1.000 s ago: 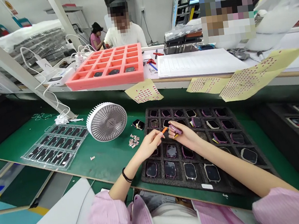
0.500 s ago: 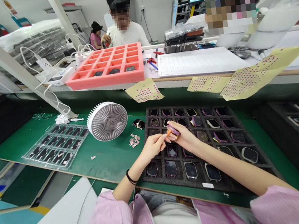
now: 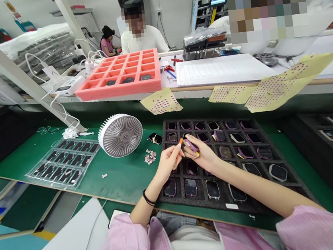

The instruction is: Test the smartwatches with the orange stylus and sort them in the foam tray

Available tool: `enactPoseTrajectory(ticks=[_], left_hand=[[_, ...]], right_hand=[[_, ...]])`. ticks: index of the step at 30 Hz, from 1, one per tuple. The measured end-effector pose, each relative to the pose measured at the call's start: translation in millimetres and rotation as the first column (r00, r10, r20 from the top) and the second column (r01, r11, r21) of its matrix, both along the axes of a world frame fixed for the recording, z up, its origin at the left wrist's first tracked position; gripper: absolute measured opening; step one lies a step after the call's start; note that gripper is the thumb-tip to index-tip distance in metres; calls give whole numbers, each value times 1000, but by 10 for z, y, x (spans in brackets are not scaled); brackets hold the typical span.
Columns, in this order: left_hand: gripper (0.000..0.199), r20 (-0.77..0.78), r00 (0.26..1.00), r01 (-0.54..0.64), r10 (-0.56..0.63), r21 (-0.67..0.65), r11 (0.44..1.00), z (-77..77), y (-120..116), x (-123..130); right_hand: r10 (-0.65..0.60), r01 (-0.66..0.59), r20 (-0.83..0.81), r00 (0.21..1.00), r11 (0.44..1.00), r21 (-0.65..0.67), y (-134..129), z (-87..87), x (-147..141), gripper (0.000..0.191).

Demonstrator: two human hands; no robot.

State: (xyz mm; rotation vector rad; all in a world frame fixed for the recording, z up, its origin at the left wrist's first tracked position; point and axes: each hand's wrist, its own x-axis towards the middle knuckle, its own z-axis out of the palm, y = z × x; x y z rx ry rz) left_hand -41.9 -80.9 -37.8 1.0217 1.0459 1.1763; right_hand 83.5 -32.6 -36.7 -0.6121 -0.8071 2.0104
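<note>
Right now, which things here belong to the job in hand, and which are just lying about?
In the job:
left hand, orange-tipped tool
right hand, purple piece
black foam tray of watch-like units

Lying about:
desk fan
clear plastic tray
pink foam tray
yellow sticker sheet

Tray (image 3: 206,208): black foam, matt, rough-celled. Watch face (image 3: 212,189): dark glass, glossy. Purple piece (image 3: 191,146): smooth plastic, low sheen. Mat (image 3: 121,182): green, matt, smooth. Pink tray (image 3: 117,75): soft foam, matt. Fan (image 3: 120,135): white plastic, smooth. Blister tray (image 3: 64,162): clear plastic, glossy. Sheets (image 3: 161,101): yellow paper, matt. Sleeve (image 3: 122,242): pink striped cloth. Wristband (image 3: 148,198): black, matt.
</note>
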Motion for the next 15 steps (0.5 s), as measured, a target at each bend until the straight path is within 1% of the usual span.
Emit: enactPoseTrajectory(ticks=[2,3,5,7,9,10,11,13,15], left_hand=[[51,-10,1000,-11,11,2,1000,23,30,13],[51,-19,1000,-7,7,0,1000,34,41,20],[49,-17,1000,9,-10,-16,1000,50,52,15],[46,12,1000,11,-11,-34,999,54,45,-44],[44,12,999,-37,37,-33,999,44,25,-170],[44,-12,996,-84,83,-25,996,34,11,-252],[44,-48,990,-130,129,-19,991,20,-4,-339],[44,-135,973,-192,186,-31,981,-17,-36,-505],[45,-195,960,-217,202,-59,974,-64,-67,-637]], right_hand=[[-62,60,56,996,997,44,-25,-11,-17,19],[-89,83,91,992,994,72,-37,-19,-23,20],[-123,102,167,978,986,132,-38,-45,-21,22],[-154,101,247,957,971,216,20,-97,11,21],[-251,114,348,903,922,370,143,-179,72,18],[-327,123,392,860,878,462,220,-229,107,18],[-407,120,430,806,823,555,298,-283,140,18],[-479,91,462,746,761,643,430,-395,193,23],[-472,18,496,729,738,674,494,-497,225,27]])
